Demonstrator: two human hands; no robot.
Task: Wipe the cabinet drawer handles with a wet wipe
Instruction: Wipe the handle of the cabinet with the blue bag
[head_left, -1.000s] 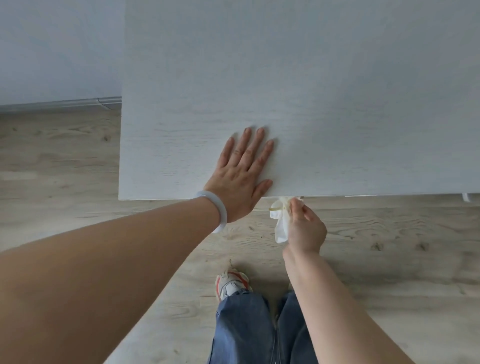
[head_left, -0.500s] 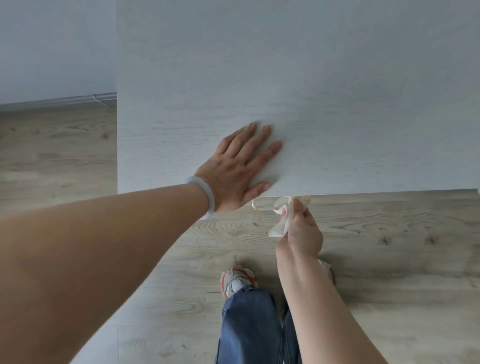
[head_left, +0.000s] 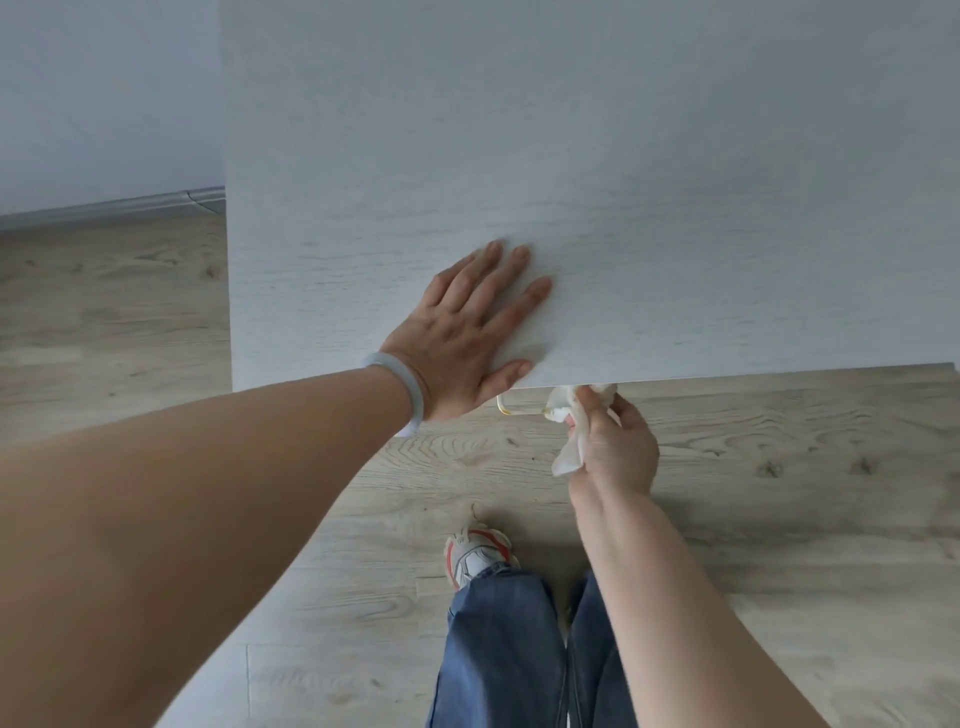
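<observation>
Since half a second ago your right hand (head_left: 613, 447) has slid a little to the right along the handle (head_left: 511, 412), and more of the handle's left end now shows. Your left hand (head_left: 462, 332) lies flat on the pale wood-grain cabinet top (head_left: 623, 208), fingers straight and slightly spread toward 1 o'clock, thumb along the front edge; it holds nothing. A pale bangle (head_left: 402, 395) circles that wrist. Your right hand, at 4 o'clock from the left one, reaches up from below, thumb and fingers pinching a crumpled white wet wipe (head_left: 563, 415) round the handle just under the cabinet's front edge. The drawer fronts are hidden beneath the overhanging top, and only a short curved stretch of thin, gold-coloured handle shows; its right part is covered by the wipe and your fingers. A loose tail of the wipe hangs down toward 6 o'clock. Below, your blue jeans (head_left: 498, 649) and one white-and-red sneaker (head_left: 475, 556) stand on the light wooden floor (head_left: 779, 493).
</observation>
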